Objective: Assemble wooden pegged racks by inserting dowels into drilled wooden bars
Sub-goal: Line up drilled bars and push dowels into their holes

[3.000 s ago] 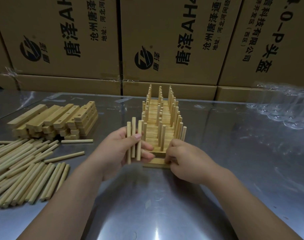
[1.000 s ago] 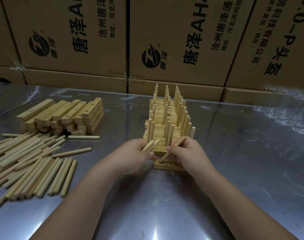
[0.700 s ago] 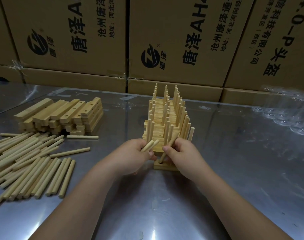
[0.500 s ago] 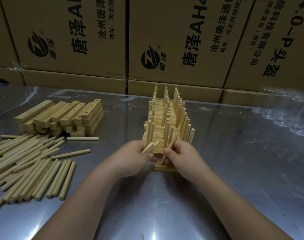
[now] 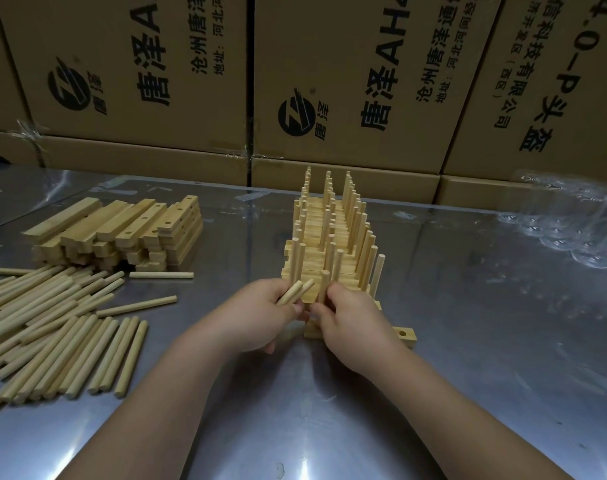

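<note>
Low in the frame, two bare forearms reach up over the shiny metal table (image 5: pixel 468 341) and meet just below the middle. The left hand (image 5: pixel 257 313) is curled round two spare dowels (image 5: pixel 295 292), whose ends stick out of the fist, slanting up to the right. Just beside it, almost touching, the right hand (image 5: pixel 354 320) pinches the lower part of an upright dowel (image 5: pixel 324 284) between thumb and fingers. This hand lies over the front bar (image 5: pixel 404 336), which rests flat on the table; the bar's right end shows past the wrist with one open drilled hole. Whether the dowel's foot is seated in the bar cannot be told, as the fingers hide it. At lower left a heap of loose dowels (image 5: pixel 52 334) lies spread on the table, well apart from the hands. Directly behind the hands, a row of finished racks (image 5: pixel 329 237) runs away up the centre, pegs standing upright in three lines. Farther left of centre sits a stack of drilled bars (image 5: pixel 122 230). At the right edge lies crumpled clear plastic (image 5: pixel 572 220). Printed cardboard boxes (image 5: pixel 364 81) wall off the top of the frame.
</note>
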